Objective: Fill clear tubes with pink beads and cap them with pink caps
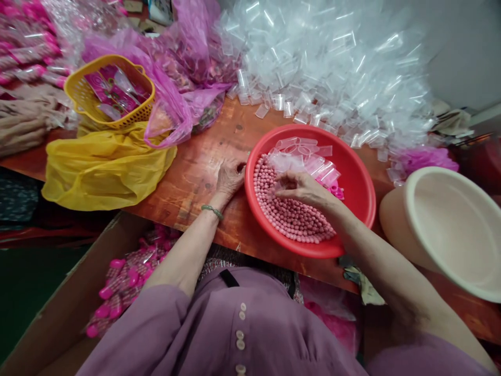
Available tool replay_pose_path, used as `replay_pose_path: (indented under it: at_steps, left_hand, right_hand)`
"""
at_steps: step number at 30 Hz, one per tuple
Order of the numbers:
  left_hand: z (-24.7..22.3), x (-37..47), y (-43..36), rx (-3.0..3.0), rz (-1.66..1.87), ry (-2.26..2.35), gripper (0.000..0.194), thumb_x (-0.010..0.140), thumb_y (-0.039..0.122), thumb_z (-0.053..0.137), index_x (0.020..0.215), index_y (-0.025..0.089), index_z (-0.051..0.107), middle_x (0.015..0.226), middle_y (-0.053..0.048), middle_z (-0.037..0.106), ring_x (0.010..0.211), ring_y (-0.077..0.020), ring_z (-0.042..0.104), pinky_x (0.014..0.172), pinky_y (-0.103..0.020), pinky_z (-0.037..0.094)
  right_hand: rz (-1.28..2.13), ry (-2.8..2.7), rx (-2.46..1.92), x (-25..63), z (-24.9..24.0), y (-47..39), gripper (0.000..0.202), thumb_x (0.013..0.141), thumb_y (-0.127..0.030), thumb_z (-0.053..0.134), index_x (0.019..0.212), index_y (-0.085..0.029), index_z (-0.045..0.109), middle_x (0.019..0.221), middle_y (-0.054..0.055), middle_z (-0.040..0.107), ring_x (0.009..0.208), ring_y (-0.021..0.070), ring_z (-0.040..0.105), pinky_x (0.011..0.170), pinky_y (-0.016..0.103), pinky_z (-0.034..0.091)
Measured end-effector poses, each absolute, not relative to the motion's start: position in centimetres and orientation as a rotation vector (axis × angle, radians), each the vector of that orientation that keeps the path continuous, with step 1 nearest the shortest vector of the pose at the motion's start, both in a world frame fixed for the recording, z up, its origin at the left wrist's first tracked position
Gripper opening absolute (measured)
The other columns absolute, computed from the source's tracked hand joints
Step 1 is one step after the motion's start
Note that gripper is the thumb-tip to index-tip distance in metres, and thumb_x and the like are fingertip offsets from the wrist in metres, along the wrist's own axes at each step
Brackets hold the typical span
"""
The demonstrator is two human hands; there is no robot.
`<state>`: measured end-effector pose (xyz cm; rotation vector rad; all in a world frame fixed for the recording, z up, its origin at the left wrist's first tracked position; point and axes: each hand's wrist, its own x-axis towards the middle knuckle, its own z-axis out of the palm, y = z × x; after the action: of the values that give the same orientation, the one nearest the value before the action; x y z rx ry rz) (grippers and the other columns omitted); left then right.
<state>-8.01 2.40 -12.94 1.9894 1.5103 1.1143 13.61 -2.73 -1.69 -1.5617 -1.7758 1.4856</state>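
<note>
A red basin (358, 180) stands on the table and holds pink beads (297, 222), several clear plastic tubes (299, 147) and some small bright pink pieces (336, 191). Over the beads, inside the basin, is my right hand (303, 190), its fingers bent and drawn together; what they hold, if anything, is hidden. Beside the basin's left rim, low on the table, my left hand (230, 180) is curled with thumb and forefinger close to the rim. I cannot make out what sits in its fingers. A green bangle (212, 211) circles the left wrist.
Behind the basin lies a large heap of clear tubes (321, 57). A cream tub (415, 209) stands at right. On the left are a yellow basket (84, 99), a yellow bag (105, 172) and a purple bag (172, 115). Bead-filled tubes (129, 277) fill a box below.
</note>
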Motion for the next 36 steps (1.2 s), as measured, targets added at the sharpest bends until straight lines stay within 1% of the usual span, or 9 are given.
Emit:
replay_pose_path:
  at_steps: [7, 12, 15, 18, 22, 26, 29, 31, 36]
  left_hand:
    - [-12.5, -8.0, 2.1, 1.973, 1.091, 1.521, 0.014, 0.084, 0.021, 0.061, 0.087, 0.017, 0.074, 0.087, -0.008, 0.075, 0.085, -0.0226, 0.063, 0.082, -0.034, 0.046]
    - [-12.3, -8.0, 2.1, 1.973, 1.080, 1.506, 0.018, 0.086, 0.023, 0.059, 0.089, 0.015, 0.075, 0.090, -0.010, 0.074, 0.086, -0.0230, 0.063, 0.084, -0.035, 0.045]
    - [-12.2, -8.0, 2.0, 1.981, 1.058, 1.505, 0.022, 0.087, 0.026, 0.057, 0.086, 0.013, 0.074, 0.086, -0.012, 0.073, 0.081, -0.0225, 0.062, 0.081, -0.036, 0.045]
    - [-12.1, -8.0, 2.0, 1.951, 1.060, 1.523, 0.020, 0.087, 0.026, 0.057, 0.085, 0.014, 0.073, 0.085, -0.010, 0.072, 0.080, -0.0225, 0.061, 0.079, -0.036, 0.045]
    - [-12.2, -8.0, 2.0, 1.913, 1.074, 1.514, 0.018, 0.086, 0.024, 0.057, 0.084, 0.016, 0.073, 0.085, -0.008, 0.072, 0.082, -0.0215, 0.061, 0.080, -0.034, 0.045]
    - [-12.5, -7.9, 2.0, 1.911, 1.108, 1.509, 0.016, 0.084, 0.025, 0.060, 0.082, 0.016, 0.074, 0.084, -0.008, 0.073, 0.081, -0.0217, 0.062, 0.081, -0.035, 0.046]
    - [-12.6, -7.9, 2.2, 1.842, 1.169, 1.483, 0.014, 0.081, 0.022, 0.061, 0.082, 0.017, 0.074, 0.086, -0.008, 0.074, 0.085, -0.0219, 0.064, 0.085, -0.035, 0.048]
    - [-12.7, -8.0, 2.3, 1.700, 1.230, 1.420, 0.014, 0.079, 0.023, 0.062, 0.083, 0.018, 0.075, 0.087, -0.006, 0.075, 0.086, -0.0205, 0.065, 0.086, -0.034, 0.049]
    - [-12.2, -9.5, 2.7, 1.219, 1.340, 1.294, 0.025, 0.076, 0.037, 0.063, 0.085, 0.016, 0.071, 0.078, -0.004, 0.073, 0.067, -0.0142, 0.063, 0.068, -0.028, 0.052]
  right_hand:
    - [1.404, -1.806, -1.494, 14.4, -0.1, -4.2, 0.040, 0.068, -0.040, 0.075, 0.097, -0.018, 0.061, 0.084, 0.002, 0.066, 0.075, 0.0168, 0.061, 0.073, 0.031, 0.049]
    - [0.876, -2.575, -1.840, 14.7, 0.3, -5.0, 0.022, 0.079, -0.024, 0.063, 0.098, -0.013, 0.062, 0.079, 0.006, 0.066, 0.069, 0.0180, 0.059, 0.064, 0.029, 0.042]
    - [0.553, -2.943, -2.043, 14.3, -0.2, -5.2, 0.015, 0.083, -0.017, 0.057, 0.092, -0.010, 0.066, 0.086, 0.015, 0.070, 0.076, 0.0225, 0.064, 0.065, 0.030, 0.041]
    - [0.445, -3.120, -1.993, 13.2, -1.2, -4.9, 0.019, 0.081, -0.010, 0.053, 0.092, -0.007, 0.068, 0.094, 0.019, 0.071, 0.085, 0.0247, 0.066, 0.070, 0.030, 0.041]
    - [0.581, -3.014, -1.875, 11.7, -2.4, -4.2, 0.019, 0.076, -0.009, 0.054, 0.091, -0.009, 0.065, 0.095, 0.017, 0.068, 0.082, 0.0229, 0.061, 0.071, 0.030, 0.040]
    - [0.766, -2.573, -1.798, 11.4, -3.3, -3.5, 0.016, 0.070, -0.013, 0.055, 0.086, -0.014, 0.058, 0.085, 0.008, 0.061, 0.074, 0.0195, 0.051, 0.068, 0.030, 0.038]
    - [1.004, -2.261, -1.604, 11.8, -3.7, -3.4, 0.015, 0.070, -0.021, 0.060, 0.083, -0.018, 0.054, 0.082, 0.002, 0.056, 0.075, 0.0179, 0.047, 0.071, 0.030, 0.039]
    - [1.162, -2.073, -1.458, 12.0, -3.6, -3.5, 0.024, 0.071, -0.030, 0.066, 0.089, -0.018, 0.055, 0.086, 0.001, 0.056, 0.079, 0.0173, 0.049, 0.076, 0.031, 0.042]
    - [1.254, -1.833, -1.275, 12.6, -1.9, -4.0, 0.042, 0.071, -0.038, 0.076, 0.104, -0.019, 0.059, 0.098, 0.002, 0.061, 0.089, 0.0173, 0.056, 0.088, 0.035, 0.046]
